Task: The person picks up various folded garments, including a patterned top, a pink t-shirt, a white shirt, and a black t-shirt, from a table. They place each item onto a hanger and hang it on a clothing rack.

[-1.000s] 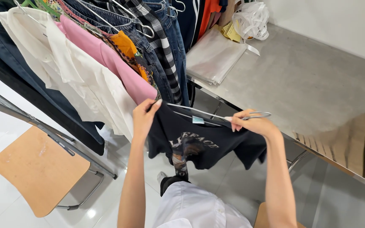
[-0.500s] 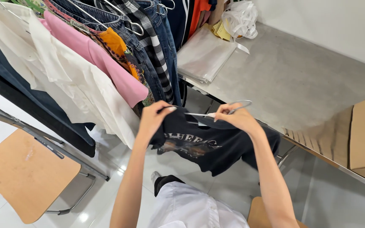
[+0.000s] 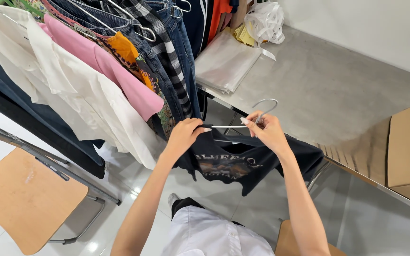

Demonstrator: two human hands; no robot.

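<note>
Left hand fingers pinched closed, right hand curled closed, forearms extended forward

Black t-shirt with a faded front graphic, crumpled, hanging off a thin metal wire hanger; hanger roughly level, hook pointing up, held above the floor.

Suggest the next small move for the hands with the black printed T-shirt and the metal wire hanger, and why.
Probably lift the metal wire hanger toward the crowded rail: the black printed T-shirt already drapes from it, the right hand grips below the hook, and the left hand pinches a shoulder.
</note>
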